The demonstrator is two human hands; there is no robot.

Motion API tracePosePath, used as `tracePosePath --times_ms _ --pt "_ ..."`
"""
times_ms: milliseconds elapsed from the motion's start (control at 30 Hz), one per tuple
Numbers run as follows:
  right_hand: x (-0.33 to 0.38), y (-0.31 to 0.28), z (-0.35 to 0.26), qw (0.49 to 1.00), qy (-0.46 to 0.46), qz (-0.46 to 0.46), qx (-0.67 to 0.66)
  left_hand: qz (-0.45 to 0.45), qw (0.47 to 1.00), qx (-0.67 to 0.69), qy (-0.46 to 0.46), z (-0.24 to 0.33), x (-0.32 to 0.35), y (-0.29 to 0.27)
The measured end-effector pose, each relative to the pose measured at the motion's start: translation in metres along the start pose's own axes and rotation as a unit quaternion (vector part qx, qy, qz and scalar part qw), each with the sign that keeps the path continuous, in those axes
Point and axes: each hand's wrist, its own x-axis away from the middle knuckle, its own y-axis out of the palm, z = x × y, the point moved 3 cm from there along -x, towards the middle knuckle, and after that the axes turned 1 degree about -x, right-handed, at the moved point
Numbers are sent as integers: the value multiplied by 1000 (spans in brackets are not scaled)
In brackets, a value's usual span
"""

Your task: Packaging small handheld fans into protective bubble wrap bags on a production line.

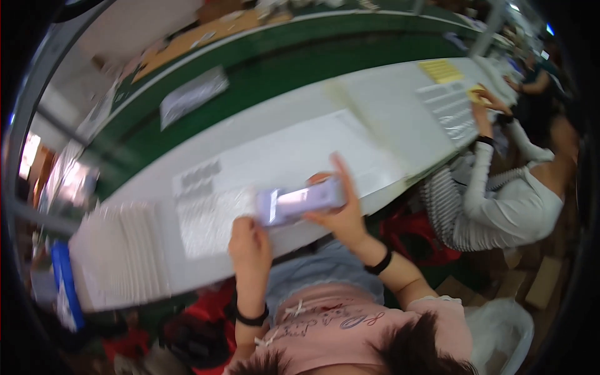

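Purple box [300,203] is held above the surface [400,100], just right of the textured white sheet [215,228]. Right hand [345,215] grip wraps the end away from the sheet, likely steadying it. Left hand [250,247] curls at the sheet-side end; blurred, can't tell if gripping. Grey patches [203,170] lie beyond the sheet; white stack [125,250] left of it, seemingly within reach.

lilac package [312,199] blurred | glare far left | edges bent, rim dark
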Motion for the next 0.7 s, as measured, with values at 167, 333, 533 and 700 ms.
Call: tracePosePath --times_ms 167,333,533,700 --pt "7 20 23 994 25 -96 -35 2 998 -23 -62 -12 16 -5" --pt "2 8 29 990 -75 -97 69 35 999 -20 9 -7 18 -6" --pt "-1 2 35 998 17 -47 -36 31 999 -6 -8 -5 18 3" --pt "-5 0 44 996 18 -57 -62 36 999 11 -24 12 18 -2"
